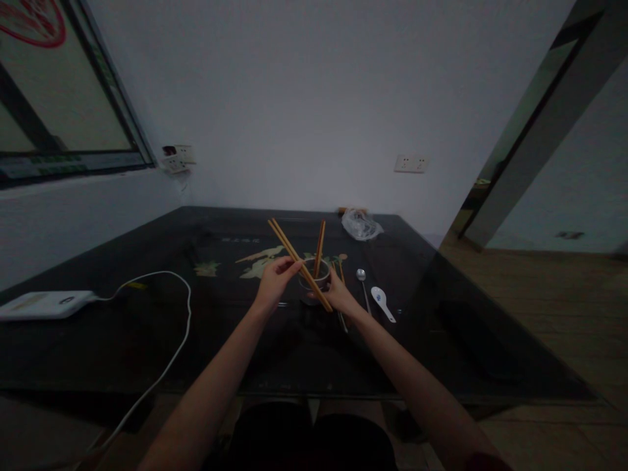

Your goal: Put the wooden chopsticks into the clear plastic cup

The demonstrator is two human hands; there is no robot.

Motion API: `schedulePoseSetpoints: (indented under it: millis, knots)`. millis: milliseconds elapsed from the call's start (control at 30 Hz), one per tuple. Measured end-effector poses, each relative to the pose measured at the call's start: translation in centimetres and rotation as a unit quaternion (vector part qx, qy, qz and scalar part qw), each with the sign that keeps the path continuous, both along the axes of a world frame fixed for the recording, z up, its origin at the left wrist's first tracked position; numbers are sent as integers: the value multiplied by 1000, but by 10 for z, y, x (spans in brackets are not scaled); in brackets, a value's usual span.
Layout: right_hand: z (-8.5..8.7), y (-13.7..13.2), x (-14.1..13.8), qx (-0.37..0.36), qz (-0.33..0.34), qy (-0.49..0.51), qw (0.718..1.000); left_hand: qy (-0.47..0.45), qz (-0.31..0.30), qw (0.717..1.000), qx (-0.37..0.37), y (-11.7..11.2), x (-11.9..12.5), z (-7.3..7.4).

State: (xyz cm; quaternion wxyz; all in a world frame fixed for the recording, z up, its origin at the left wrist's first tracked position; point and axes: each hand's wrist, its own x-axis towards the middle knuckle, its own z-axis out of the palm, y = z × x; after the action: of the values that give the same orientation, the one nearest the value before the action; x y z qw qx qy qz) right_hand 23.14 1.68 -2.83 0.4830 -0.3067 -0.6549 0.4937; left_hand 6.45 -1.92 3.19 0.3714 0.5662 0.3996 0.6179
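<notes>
My left hand (275,280) is closed on a pair of wooden chopsticks (314,284), held slanting across the front of a cup. That cup (322,283) looks clear or metallic; the dim light hides its material. Other chopsticks (320,247) stand inside, leaning on its rim. Fingers of my right hand (338,294) wrap around the cup's right side. Partly behind that hand, more thin sticks (342,269) lie on the table. To the right are a long-handled metal spoon (361,275) and a white ceramic soup spoon (379,298) with a blue mark.
The dark, glossy table (220,353) has a painted flower pattern. A crumpled clear plastic bag (360,224) lies at the back edge near the wall. On the left, a white device (46,305) trails a white cable (189,304) over the front edge. A dark flat object (478,340) lies at right.
</notes>
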Motion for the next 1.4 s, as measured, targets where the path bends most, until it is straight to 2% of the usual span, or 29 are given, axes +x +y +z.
schedulePoseSetpoints:
  millis: [167, 267, 433, 567, 667, 733, 833, 967, 1167, 1400]
  knots:
    - [-4, 1, -8, 17, -58, -2, 998, -20, -6, 1000, -13, -2, 0, 1]
    - [-3, -3, -8, 37, -81, -16, 996, -29, -2, 999, -15, -4, -2, 6]
    - [4, -13, -9, 58, -102, -31, 993, -30, 29, 999, 6, -6, -5, 33]
    - [4, -15, -10, 71, -142, -53, 986, -16, 69, 996, 46, 2, -9, 59]
    - [2, -13, -10, 77, -138, -51, 986, 38, 108, 989, 93, 12, -13, 71]
    - [0, -12, -10, 79, -131, -46, 987, 96, 118, 983, 107, 17, -14, 74]
    - [-1, -11, -10, 87, -133, -46, 986, 186, 100, 974, 85, 24, -13, 70]
    - [0, -11, -10, 98, -137, -57, 984, 262, 97, 958, 65, 33, -11, 53]
    - [1, -12, -9, 103, -138, -64, 983, 312, 104, 944, 40, 42, -12, 30]
    - [3, -12, -8, 96, -145, -81, 981, 328, 113, 938, 16, 42, -9, 18]
